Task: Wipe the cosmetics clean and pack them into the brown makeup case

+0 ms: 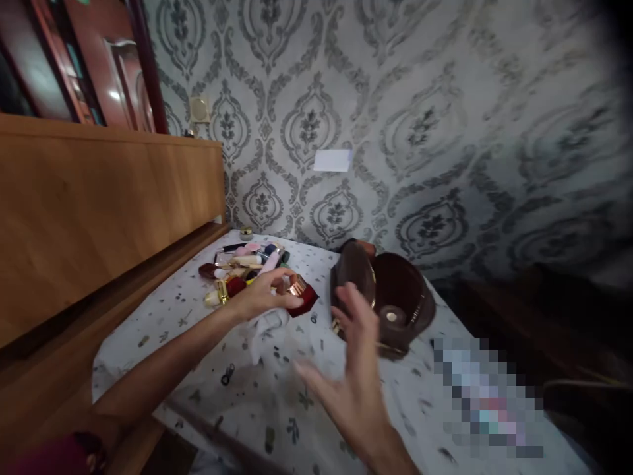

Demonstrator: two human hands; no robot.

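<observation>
My left hand point(270, 293) is closed around the copper-coloured cap of a dark red, angular bottle point(305, 303), which lies tilted low over the table. A crumpled white cloth point(267, 324) rests just below that wrist. Fingers spread and slightly blurred, my right hand point(359, 369) is raised over the table with nothing in it. Behind its fingertips stands a brown bag point(405, 316) with its top open, showing a dark inside with a pale round spot. Left of the bottle, a gold-and-cream bottle point(217, 297) lies among several cosmetics.
A patterned white cloth point(291, 396) covers the table. Brushes, tubes and a pink round item point(252, 247) are heaped at the back left, with a small jar point(246, 233) behind. A wooden cabinet point(109, 218) borders the left side; a pixelated patch point(489, 396) lies front right.
</observation>
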